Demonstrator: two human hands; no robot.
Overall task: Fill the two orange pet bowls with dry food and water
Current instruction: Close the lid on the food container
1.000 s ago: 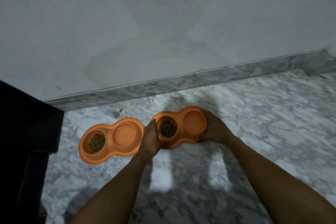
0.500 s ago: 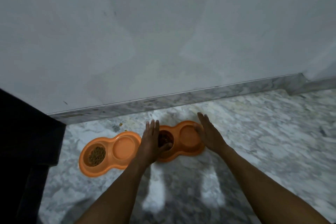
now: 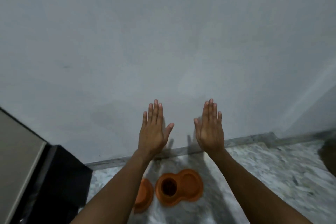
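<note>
Both hands are raised flat, fingers spread, grasping nothing: left hand (image 3: pixel 153 131), right hand (image 3: pixel 211 129). Below them on the marble floor (image 3: pixel 263 178) sits one orange bowl (image 3: pixel 180 187), its food cup dark; the left forearm hides most of the other bowl (image 3: pixel 144 196).

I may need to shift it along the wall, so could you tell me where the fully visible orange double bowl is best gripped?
Grip the orange double bowl by the rims of its two rounded ends, one hand per end, coming down from above. It lies flat on the marble floor, its left well holds kibble, so a level two-handed lift probably avoids spills. Both hands are free.
</note>
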